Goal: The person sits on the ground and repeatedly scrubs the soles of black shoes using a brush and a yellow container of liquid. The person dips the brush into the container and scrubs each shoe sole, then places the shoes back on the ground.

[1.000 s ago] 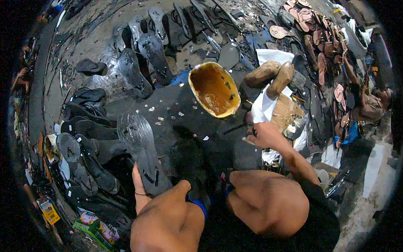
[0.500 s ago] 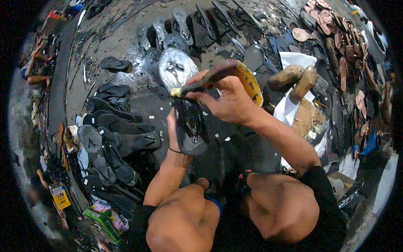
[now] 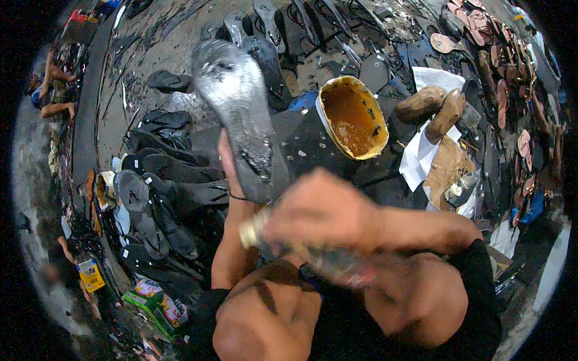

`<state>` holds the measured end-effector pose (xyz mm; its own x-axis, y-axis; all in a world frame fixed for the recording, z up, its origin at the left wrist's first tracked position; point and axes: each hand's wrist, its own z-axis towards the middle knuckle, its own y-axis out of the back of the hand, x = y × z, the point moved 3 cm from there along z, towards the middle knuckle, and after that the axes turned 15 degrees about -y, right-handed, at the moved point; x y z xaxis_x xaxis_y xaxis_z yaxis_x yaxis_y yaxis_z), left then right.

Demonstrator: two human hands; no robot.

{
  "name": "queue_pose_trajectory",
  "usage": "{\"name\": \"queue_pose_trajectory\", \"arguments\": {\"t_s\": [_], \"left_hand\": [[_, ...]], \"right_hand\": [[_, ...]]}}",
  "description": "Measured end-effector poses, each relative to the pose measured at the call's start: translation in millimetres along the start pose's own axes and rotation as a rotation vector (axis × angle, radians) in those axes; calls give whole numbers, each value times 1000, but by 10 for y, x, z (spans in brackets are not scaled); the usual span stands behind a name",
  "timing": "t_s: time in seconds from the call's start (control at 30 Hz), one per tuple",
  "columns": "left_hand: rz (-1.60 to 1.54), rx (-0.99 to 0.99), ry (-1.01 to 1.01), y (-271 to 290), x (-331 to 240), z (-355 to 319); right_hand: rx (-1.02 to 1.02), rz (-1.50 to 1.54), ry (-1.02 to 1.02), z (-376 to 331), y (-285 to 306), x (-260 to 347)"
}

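My left hand [image 3: 229,165] is closed on a long dark sandal sole [image 3: 232,84] with a wet, silvery shine over most of its surface. Most of the fingers are hidden beneath it; one shows along the left edge. Close to the sole's lower end, my right hand [image 3: 331,210] is smeared by motion. It grips a brush-like tool [image 3: 256,228] with a pale yellow end; the rest of the tool is too blurred to make out. Beyond the right hand, a yellow-rimmed tub [image 3: 380,150] holds amber-brown sticky matter.
Dark sandals [image 3: 159,210] lie piled on the left, with more soles [image 3: 269,27] at the back. Two wooden shoe lasts [image 3: 445,117] rest on white paper [image 3: 415,162] to the right. Pinkish soles [image 3: 475,27] line the far right. A green box [image 3: 156,307] stands near left.
My right hand has come back from over the tub's left side toward my knees, uncovering the tub. The held sole has shifted up and left, and more of its surface now looks shiny.
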<state>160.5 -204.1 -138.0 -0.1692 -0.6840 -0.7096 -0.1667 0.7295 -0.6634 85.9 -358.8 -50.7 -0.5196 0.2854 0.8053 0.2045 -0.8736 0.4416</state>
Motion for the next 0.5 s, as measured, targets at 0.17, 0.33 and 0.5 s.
{"name": "queue_pose_trajectory", "arguments": {"t_s": [0.17,0.33,0.5], "left_hand": [[21,-241,190,-284,-11,-199],[-17,16,74,-174,-80,-99],[31,-204,202,302,193,281]], "right_hand": [[-119,-166,10,437,191,-361],[102,31,9,131,84,31],[-22,4,-117,114,1,-340]]}}
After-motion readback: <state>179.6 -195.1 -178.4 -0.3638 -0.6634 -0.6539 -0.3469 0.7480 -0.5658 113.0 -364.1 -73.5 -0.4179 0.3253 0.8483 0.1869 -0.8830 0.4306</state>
